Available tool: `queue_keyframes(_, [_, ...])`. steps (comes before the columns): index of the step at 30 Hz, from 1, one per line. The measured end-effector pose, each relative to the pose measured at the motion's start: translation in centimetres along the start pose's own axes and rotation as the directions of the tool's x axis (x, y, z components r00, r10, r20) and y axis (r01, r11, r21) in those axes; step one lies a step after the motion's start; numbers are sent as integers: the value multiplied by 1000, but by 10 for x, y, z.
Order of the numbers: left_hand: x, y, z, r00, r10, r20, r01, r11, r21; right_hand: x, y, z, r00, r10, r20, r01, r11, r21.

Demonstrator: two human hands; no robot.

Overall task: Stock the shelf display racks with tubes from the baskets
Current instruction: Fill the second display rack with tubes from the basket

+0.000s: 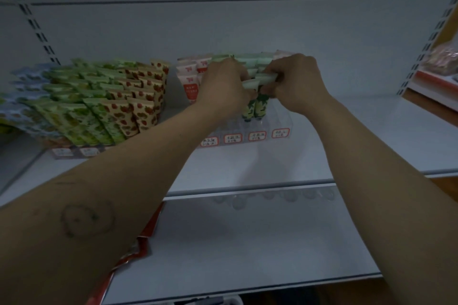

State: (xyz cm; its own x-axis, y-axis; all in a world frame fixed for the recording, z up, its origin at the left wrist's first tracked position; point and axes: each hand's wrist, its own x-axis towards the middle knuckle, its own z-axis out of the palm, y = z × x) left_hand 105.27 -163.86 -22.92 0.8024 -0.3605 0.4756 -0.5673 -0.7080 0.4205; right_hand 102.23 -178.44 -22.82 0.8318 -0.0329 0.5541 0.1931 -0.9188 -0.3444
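Head view: the left hand (pixel 223 84) and right hand (pixel 295 82) each pinch the flat top ends of two green tubes (pixel 257 105), held upright side by side over the clear rack (pixel 282 119) on the shelf (pixel 359 131), right of red-and-white tubes (pixel 190 86).

The writing on the price labels (pixel 257 135) is too small to read, the left hand (pixel 223 84) hides its own fingertips, and at three o'clock a blurred pink bag (pixel 443 60) runs off the edge.
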Motion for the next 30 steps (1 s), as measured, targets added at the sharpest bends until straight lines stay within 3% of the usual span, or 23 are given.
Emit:
queue_keyframes(20, [5,4,-2,999,3,47,-8,994,112,0,2,6,999,-5,43,7,999,-31])
queue_keyframes(24, [5,11,-6,993,21,119,-49,969,241,-6,1,8,999,29,23,-29,1000,-3])
queue_keyframes(30, [1,13,-10,979,129,161,-192,856,481,-6,3,7,999,34,27,-34,999,9])
